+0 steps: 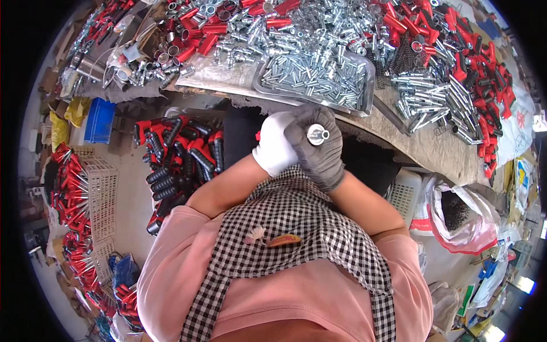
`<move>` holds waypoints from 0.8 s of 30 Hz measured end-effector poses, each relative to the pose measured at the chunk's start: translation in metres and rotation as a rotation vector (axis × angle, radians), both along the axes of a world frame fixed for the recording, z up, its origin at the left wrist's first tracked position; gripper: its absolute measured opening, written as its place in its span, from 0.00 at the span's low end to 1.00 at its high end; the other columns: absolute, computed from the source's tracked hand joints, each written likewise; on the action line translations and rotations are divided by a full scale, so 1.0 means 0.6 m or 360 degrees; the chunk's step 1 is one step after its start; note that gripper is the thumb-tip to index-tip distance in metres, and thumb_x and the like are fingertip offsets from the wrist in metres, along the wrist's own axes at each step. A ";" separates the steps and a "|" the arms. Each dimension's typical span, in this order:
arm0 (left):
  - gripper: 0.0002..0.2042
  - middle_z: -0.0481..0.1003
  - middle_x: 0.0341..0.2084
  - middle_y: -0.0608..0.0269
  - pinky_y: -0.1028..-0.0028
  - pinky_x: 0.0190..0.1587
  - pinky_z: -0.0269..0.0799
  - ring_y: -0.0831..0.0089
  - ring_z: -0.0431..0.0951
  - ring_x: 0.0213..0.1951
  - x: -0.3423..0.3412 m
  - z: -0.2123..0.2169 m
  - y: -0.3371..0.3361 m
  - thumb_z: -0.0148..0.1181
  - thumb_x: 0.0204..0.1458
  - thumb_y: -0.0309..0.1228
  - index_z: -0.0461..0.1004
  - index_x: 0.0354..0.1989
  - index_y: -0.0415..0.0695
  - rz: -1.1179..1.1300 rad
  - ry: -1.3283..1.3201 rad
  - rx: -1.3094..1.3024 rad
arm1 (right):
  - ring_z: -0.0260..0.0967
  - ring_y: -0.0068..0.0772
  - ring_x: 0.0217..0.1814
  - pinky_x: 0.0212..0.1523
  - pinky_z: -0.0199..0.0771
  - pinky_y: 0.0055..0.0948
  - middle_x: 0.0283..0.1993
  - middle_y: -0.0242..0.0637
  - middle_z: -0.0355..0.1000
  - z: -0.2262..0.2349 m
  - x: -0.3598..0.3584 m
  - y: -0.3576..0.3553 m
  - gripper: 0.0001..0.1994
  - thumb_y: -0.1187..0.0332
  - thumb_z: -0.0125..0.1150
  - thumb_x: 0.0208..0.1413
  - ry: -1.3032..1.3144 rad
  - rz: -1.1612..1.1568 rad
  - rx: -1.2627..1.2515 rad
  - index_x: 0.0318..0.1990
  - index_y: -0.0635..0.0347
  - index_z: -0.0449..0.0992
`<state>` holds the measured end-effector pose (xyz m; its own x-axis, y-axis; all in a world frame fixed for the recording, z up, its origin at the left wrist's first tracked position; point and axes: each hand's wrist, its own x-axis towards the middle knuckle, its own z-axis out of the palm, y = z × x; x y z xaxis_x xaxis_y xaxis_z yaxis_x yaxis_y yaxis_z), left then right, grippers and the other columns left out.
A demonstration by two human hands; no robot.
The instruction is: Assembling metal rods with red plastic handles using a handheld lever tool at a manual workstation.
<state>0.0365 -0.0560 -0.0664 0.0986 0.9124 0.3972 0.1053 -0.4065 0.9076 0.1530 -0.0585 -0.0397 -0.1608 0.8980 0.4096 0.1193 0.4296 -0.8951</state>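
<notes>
In front of my apron, both gloved hands meet below the edge of the workbench. My right hand (323,162), in a grey glove, is closed around a silvery metal tube fitting (318,135) whose round open end faces up. Pressed against it is my left hand (276,145), in a glove with a white back and grey fingers; its fingers are curled shut. A small red piece (258,135) peeks out at the left hand's outer side; the rest of it is hidden. Just beyond the hands, a metal tray (371,85) holds many small silvery pins.
Loose metal fittings (319,28) and red tubes (208,44) are heaped across the workbench (444,151). Metal rods (439,94) lie at right. Black-and-red handles (182,148) are piled at lower left, beside a plastic crate (102,194). A white-and-red bag (476,242) stands at right.
</notes>
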 end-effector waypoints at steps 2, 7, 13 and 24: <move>0.17 0.76 0.40 0.46 0.67 0.48 0.75 0.54 0.79 0.44 -0.039 0.025 0.023 0.61 0.50 0.31 0.74 0.48 0.39 -0.0562 0.0232 0.0214 | 0.71 0.43 0.52 0.58 0.65 0.42 0.48 0.40 0.76 0.028 0.022 0.019 0.17 0.60 0.80 0.31 0.0096 0.0438 0.0047 0.29 0.52 0.79; 0.17 0.75 0.43 0.47 0.67 0.50 0.74 0.54 0.78 0.46 -0.023 0.041 0.019 0.62 0.49 0.31 0.74 0.48 0.38 -0.0464 0.0236 0.0334 | 0.66 0.49 0.62 0.62 0.65 0.48 0.56 0.39 0.73 0.127 0.047 0.064 0.14 0.62 0.77 0.30 -0.0393 0.1579 0.0536 0.29 0.47 0.81; 0.18 0.74 0.46 0.47 0.67 0.52 0.73 0.55 0.76 0.50 -0.001 0.069 0.009 0.63 0.48 0.31 0.74 0.47 0.38 -0.0350 0.0246 0.0521 | 0.65 0.43 0.63 0.70 0.49 0.46 0.55 0.34 0.76 0.084 0.041 0.044 0.12 0.55 0.70 0.42 -0.0161 0.1059 0.0466 0.27 0.51 0.81; 0.18 0.78 0.46 0.50 0.70 0.53 0.74 0.61 0.80 0.48 0.012 0.058 0.000 0.60 0.50 0.28 0.75 0.51 0.40 -0.0034 0.0331 0.0131 | 0.70 0.46 0.46 0.57 0.63 0.44 0.34 0.36 0.76 0.025 0.011 0.023 0.12 0.58 0.69 0.45 0.0005 0.0048 -0.0082 0.29 0.56 0.78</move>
<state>0.0434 -0.0561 -0.0318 0.2051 0.8745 0.4396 0.2774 -0.4827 0.8307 0.1595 -0.0447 -0.0250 -0.1871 0.9126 0.3636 0.1042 0.3865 -0.9164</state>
